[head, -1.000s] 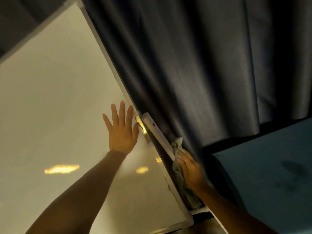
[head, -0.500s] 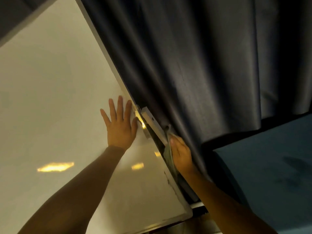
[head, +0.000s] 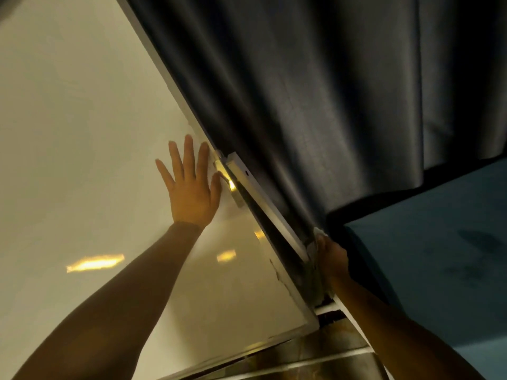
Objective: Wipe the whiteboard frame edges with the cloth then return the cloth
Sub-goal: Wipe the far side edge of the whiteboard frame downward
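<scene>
Cloth (head: 312, 266): pale, crumpled, mostly hidden, pressed vs the whiteboard (head: 82, 133) frame's right edge (head: 277, 226), low down near the bottom corner. Right hand (head: 332, 256) grip closed on cloth. Left hand (head: 192, 190) flat on board, fingers spread, grip open, holding nothing. Dark curtain (head: 329, 91) hangs touching the frame edge, little room behind. Blue wall (head: 439, 242) to the right.

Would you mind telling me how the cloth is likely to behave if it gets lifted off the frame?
Probably floppy: the cloth drapes and bunches along the frame under the right hand. Likely light, since that hand alone presses it there.
</scene>
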Demonstrator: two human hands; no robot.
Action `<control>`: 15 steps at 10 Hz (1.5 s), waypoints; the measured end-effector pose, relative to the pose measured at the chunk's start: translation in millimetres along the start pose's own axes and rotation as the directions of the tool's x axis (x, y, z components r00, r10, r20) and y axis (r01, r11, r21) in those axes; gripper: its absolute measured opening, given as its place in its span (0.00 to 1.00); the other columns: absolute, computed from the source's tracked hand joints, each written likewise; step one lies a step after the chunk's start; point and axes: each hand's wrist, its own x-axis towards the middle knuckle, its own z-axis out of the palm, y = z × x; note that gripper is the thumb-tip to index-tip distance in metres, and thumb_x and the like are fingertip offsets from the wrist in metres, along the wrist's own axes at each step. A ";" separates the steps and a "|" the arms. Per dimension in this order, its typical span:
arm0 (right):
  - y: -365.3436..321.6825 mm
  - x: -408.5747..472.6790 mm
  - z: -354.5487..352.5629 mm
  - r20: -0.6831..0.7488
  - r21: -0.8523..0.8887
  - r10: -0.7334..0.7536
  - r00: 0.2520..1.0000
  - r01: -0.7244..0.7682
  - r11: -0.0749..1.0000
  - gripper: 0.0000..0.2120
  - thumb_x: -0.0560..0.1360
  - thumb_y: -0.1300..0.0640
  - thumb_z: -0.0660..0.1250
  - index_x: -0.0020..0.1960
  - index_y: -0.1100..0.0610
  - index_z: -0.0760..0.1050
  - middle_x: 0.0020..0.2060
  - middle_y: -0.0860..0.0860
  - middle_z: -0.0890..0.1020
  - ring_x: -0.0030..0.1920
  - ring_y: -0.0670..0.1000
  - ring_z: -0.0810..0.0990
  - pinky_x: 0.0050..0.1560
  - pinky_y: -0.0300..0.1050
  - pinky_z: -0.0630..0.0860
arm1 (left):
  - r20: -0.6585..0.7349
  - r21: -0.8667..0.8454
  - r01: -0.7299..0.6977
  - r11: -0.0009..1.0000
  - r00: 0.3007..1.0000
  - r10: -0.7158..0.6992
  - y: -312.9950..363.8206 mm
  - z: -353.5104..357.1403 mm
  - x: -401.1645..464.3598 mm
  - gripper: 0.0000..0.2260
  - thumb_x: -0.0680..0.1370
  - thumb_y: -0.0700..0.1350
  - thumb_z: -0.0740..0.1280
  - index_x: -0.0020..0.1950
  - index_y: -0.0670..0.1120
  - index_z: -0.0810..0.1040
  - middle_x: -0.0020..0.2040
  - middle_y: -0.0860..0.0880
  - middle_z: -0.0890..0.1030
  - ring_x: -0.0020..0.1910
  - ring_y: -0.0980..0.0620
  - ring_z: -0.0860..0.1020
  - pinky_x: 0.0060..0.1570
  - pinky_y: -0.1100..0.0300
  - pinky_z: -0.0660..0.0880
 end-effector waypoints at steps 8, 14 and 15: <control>-88.5 -128.9 10.7 -0.358 0.139 -0.429 0.830 0.501 0.854 0.17 0.84 0.40 0.52 0.67 0.39 0.72 0.58 0.43 0.74 0.53 0.41 0.73 0.52 0.26 0.67 | -0.028 -0.036 -0.060 0.998 0.998 0.059 -6.6 -23.3 -11.1 0.33 0.86 0.66 0.44 0.87 0.49 0.51 0.87 0.42 0.48 0.86 0.36 0.45 0.80 0.27 0.44; -139.1 -145.4 46.4 -0.302 -0.291 -0.609 0.734 0.537 0.792 0.28 0.81 0.36 0.49 0.72 0.50 0.71 0.59 0.58 0.81 0.52 0.59 0.82 0.48 0.53 0.80 | -0.152 -0.060 -0.225 0.973 0.965 0.214 -37.4 -11.0 -14.0 0.30 0.87 0.56 0.54 0.86 0.51 0.48 0.86 0.36 0.55 0.84 0.28 0.53 0.78 0.24 0.52; -151.3 -138.8 54.1 -0.277 -0.350 -0.568 0.775 0.470 0.811 0.32 0.78 0.30 0.44 0.76 0.43 0.63 0.64 0.56 0.77 0.57 0.58 0.80 0.52 0.56 0.80 | -0.142 -0.046 -0.252 0.967 0.960 0.243 -43.1 -3.5 -14.0 0.29 0.87 0.59 0.50 0.87 0.55 0.46 0.86 0.39 0.54 0.84 0.29 0.52 0.77 0.24 0.54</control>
